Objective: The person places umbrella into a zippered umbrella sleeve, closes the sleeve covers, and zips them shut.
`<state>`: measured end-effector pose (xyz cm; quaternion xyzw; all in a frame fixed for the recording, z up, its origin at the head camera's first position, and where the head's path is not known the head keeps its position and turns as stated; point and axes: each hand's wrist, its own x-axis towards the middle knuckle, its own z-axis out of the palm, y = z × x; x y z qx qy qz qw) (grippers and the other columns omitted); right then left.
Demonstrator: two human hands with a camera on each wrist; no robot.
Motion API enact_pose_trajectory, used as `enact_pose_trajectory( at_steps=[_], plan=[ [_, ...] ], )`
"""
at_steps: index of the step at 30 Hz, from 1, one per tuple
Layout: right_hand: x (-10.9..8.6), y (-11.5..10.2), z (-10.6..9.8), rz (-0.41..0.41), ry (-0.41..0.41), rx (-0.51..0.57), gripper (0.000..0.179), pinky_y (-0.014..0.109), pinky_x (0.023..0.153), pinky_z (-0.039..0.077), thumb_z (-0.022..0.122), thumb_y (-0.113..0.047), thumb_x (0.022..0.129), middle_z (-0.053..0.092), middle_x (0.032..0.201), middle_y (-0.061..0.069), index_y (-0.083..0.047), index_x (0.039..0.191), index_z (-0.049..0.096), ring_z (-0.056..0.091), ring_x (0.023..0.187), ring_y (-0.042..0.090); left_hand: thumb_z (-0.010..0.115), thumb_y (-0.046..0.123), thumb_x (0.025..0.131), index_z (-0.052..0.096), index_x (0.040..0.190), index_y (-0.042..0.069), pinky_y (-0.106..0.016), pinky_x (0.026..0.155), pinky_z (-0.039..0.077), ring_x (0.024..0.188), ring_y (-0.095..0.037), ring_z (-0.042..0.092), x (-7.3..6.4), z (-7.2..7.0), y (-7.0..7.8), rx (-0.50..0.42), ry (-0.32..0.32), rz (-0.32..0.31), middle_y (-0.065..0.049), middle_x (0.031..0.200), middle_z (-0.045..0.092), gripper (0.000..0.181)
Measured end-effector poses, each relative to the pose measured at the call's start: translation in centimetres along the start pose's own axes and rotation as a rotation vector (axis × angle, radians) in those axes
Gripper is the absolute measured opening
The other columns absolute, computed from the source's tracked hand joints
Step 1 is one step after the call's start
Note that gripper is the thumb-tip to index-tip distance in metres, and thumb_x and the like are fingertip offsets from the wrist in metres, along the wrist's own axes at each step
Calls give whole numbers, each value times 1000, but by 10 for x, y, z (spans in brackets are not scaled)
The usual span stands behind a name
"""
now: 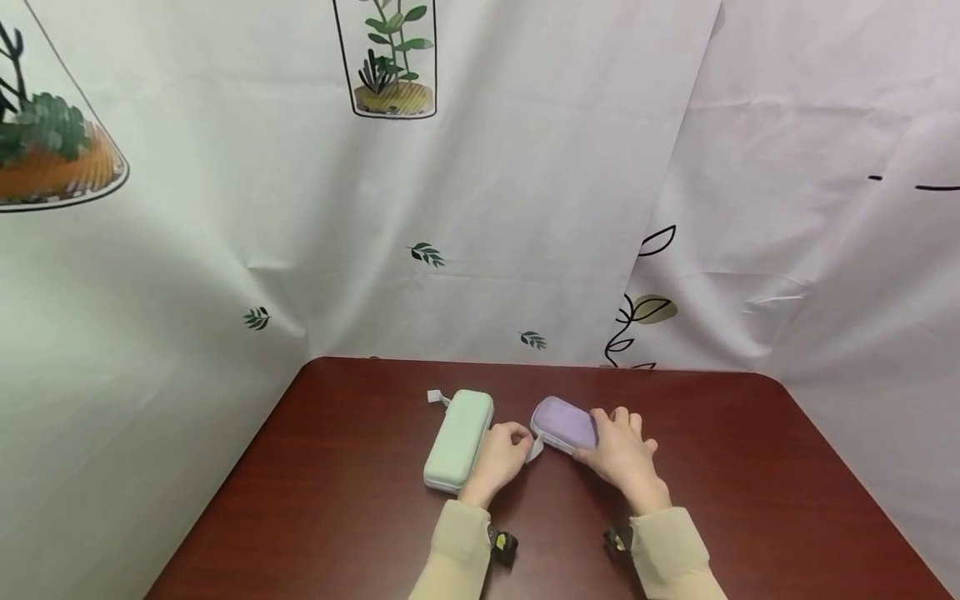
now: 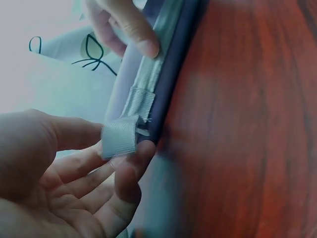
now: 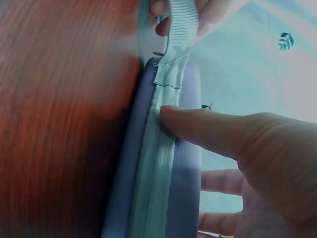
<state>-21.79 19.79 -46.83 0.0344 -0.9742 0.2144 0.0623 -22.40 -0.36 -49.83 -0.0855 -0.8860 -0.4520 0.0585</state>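
A purple zippered case (image 1: 562,422) lies at an angle on the table, its closed pale zipper (image 3: 151,168) running along the side. From its near left end sticks out a whitish ribbon tab (image 2: 120,138). My left hand (image 1: 498,456) pinches this tab between thumb and fingers. At the case's right end, my right hand (image 1: 622,452) grips the body, the thumb (image 3: 198,124) pressing on the zipper side and the fingers over the far side. Just left of my left hand lies a mint green case (image 1: 460,437), longer than the purple one.
The dark red-brown table (image 1: 360,500) has rounded back corners. A white printed curtain (image 1: 525,208) hangs behind it and at both sides. The green case's own whitish tab (image 1: 435,397) points to the back left.
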Motion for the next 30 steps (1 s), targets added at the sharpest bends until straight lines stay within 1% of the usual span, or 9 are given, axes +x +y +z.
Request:
enact_pose_trajectory(
  at_steps=[5,9,12,16,19,23,28,30],
  plan=[
    [-4,3,-5,34,-19,-23,71,64,70,37,81,-34,73,48,117,24,-4,131,55,40,109,43,64,10,91,69,94,4,-29,64,45,66,-11,54,0,-5,4,-4,-13,16,2,75,63,8],
    [-7,2,-7,65,-53,-28,71,64,70,40,78,-36,75,48,117,24,-4,134,53,43,107,43,64,11,91,68,101,2,-33,67,46,71,-14,55,-1,-10,6,17,-18,23,-2,82,63,14],
    [-10,2,-7,71,-64,-29,73,62,68,43,78,-37,76,48,115,24,-4,135,52,46,105,43,65,12,91,66,107,0,-35,70,47,77,-18,58,-1,-13,8,24,-25,29,-4,88,64,19],
    [-12,0,-5,68,-61,-21,73,59,67,45,78,-37,76,49,113,25,-2,135,51,50,101,42,65,14,92,65,110,0,-37,75,49,84,-20,61,-3,-16,8,21,-36,22,-6,94,65,23],
    [-15,-1,-3,68,-60,-11,75,58,67,46,78,-37,77,49,112,26,0,135,50,51,100,43,64,16,92,65,112,1,-37,76,50,86,-19,62,-6,-16,6,4,-50,15,-8,99,67,25],
    [-20,1,0,65,-44,0,74,59,66,46,77,-38,78,48,112,29,3,134,50,53,98,44,64,16,93,65,114,1,-36,75,49,85,-17,62,-11,-17,5,-2,-78,23,-11,104,67,25],
    [-26,2,0,58,-15,7,68,59,64,46,75,-38,80,50,109,28,1,131,53,56,94,45,64,19,94,64,117,4,-35,76,49,87,-16,62,-16,-19,8,39,-119,51,-8,107,65,27],
    [-28,2,0,53,-6,-7,66,59,63,46,73,-39,81,50,109,27,0,131,54,56,94,44,64,19,94,64,118,4,-36,77,49,89,-19,61,-17,-22,10,62,-133,78,-8,108,65,28]
  ],
)
